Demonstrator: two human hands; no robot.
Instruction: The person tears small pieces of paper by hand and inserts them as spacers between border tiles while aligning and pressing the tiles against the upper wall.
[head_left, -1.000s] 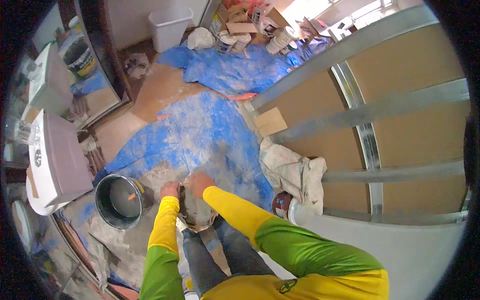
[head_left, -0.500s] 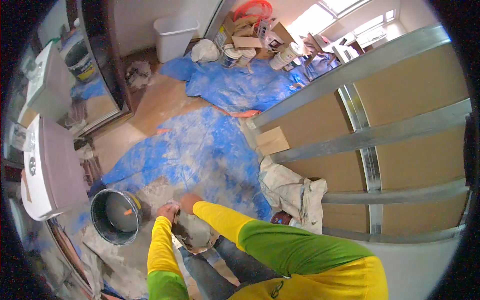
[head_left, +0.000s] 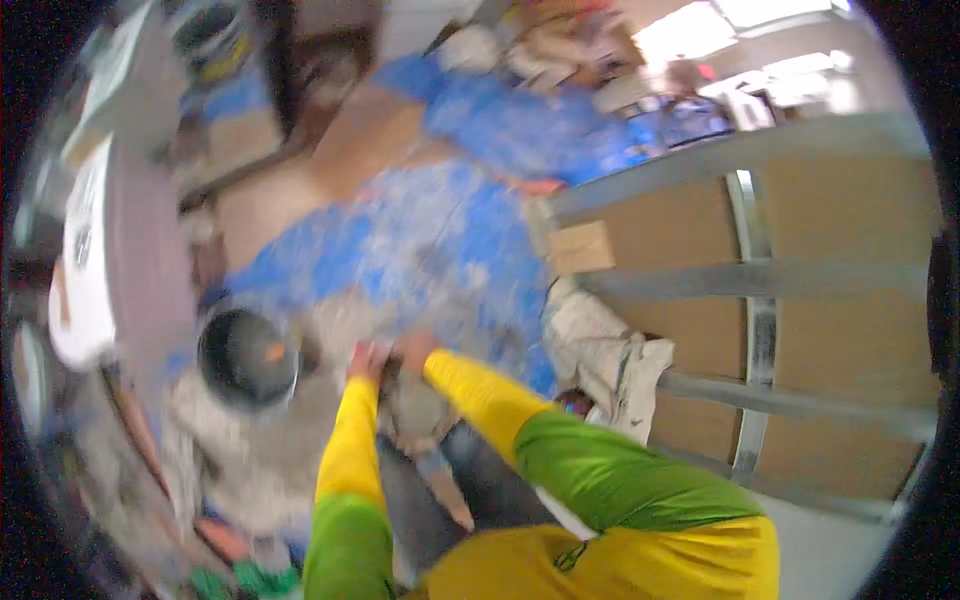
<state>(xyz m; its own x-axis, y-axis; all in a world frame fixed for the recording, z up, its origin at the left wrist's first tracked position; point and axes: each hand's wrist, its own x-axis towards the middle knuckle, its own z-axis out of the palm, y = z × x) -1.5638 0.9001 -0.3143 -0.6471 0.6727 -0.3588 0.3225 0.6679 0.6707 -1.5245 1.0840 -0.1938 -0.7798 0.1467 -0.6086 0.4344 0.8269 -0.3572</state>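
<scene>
My left hand point(head_left: 369, 360) and my right hand point(head_left: 415, 350) are close together in front of my knees, both smeared by motion. Their fingers look closed on the upper edge of a greyish, dusty sack point(head_left: 415, 408), which hangs between my legs. Something pinkish shows at my left hand, too blurred to name. To the left of that hand stands a black bucket point(head_left: 235, 370) with a small orange thing point(head_left: 274, 352) inside.
Dusty blue tarp point(head_left: 440, 240) covers the floor ahead. A crumpled white sack point(head_left: 600, 345) leans by the metal-framed board wall point(head_left: 665, 225) at right. On the left is a white toilet point(head_left: 95, 260). Boxes point(head_left: 560, 45) and clutter fill the back.
The view has shifted and blurred, so the room sits further right and the bucket higher. Both hands appear higher in the picture, still together at the sack.
</scene>
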